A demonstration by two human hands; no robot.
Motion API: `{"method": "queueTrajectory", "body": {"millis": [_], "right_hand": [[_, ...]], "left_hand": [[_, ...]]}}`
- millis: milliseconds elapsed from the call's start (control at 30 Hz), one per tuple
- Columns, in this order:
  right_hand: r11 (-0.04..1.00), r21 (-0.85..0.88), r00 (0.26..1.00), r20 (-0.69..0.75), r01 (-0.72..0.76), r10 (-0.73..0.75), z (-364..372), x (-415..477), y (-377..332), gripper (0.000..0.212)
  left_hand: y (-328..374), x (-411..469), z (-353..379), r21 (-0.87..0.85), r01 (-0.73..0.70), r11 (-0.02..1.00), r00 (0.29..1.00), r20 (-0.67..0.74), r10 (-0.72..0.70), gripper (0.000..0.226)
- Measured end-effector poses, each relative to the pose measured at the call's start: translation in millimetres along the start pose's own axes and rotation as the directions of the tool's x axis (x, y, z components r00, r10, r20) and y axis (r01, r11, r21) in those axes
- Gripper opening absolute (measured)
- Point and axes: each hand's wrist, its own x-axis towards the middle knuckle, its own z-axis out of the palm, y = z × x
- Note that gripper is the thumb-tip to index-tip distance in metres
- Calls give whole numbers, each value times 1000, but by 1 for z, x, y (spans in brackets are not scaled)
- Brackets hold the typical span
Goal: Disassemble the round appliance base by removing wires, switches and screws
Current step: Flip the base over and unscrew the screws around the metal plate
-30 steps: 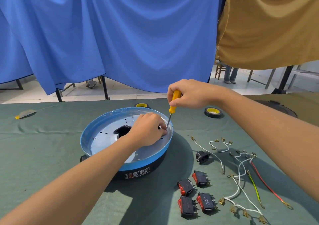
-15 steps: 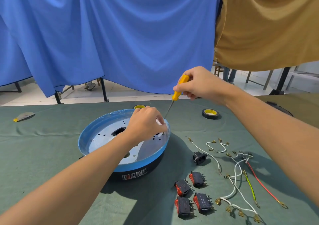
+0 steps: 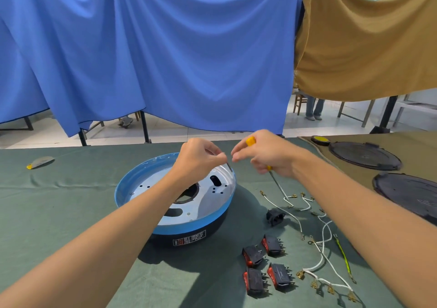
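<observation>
- My left hand [image 3: 201,158] is raised over the far right edge of the round appliance base [image 3: 189,228], with thumb and forefinger pinching a small grey piece [image 3: 228,166] that is too small to name for certain.
- My right hand [image 3: 269,156] grips the screwdriver [image 3: 250,141]. Its yellow handle sticks up above my knuckles and its thin shaft slants down towards the bench [image 3: 59,213].
- My right thumb and forefinger reach towards my left fingertips, almost touching them.
- The base sits on the green-covered bench in front of me, blue rim upward. Its silver plate with holes is exposed and its black underside bears a label facing me.
- Four black switches [image 3: 280,277] with red rockers lie in a cluster near its right front.
- A black socket [image 3: 275,216] lies just right of the base.
- White wires [image 3: 322,253] and a green-yellow wire [image 3: 343,255] are spread out further right, under my right forearm.
- Two black round covers [image 3: 364,156] rest on brown cloth at the far right.
</observation>
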Motion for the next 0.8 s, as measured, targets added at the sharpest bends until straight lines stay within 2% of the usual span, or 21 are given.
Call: {"method": "queueTrajectory", "body": {"millis": [100,267,433,567,700,800], "right_hand": [[999,49,998,53,-15,13,9,-1,4,13],[998,54,999,-30,-18,20,16,6,9,8],[963,-203,970,-202,-179,138,13,21,28,10],[876,-355,937,-248,-326,248,21,36,52,36],[823,-432,921,-294,-368,257,35,46,66,18],[802,-474,919,-324,-363,225,46,46,69,15]], "left_hand": [[0,-3,-1,-72,12,997,1000,-4,-12,11],[-4,-3,3,-166,63,984,998,12,-62,15],[-29,-10,7,24,126,992,992,-17,-126,22],[-48,-12,6,122,212,970,977,-7,-213,18],[-53,-10,7,248,197,949,976,40,-213,26],[-57,-10,8,317,178,932,976,63,-208,30]]}}
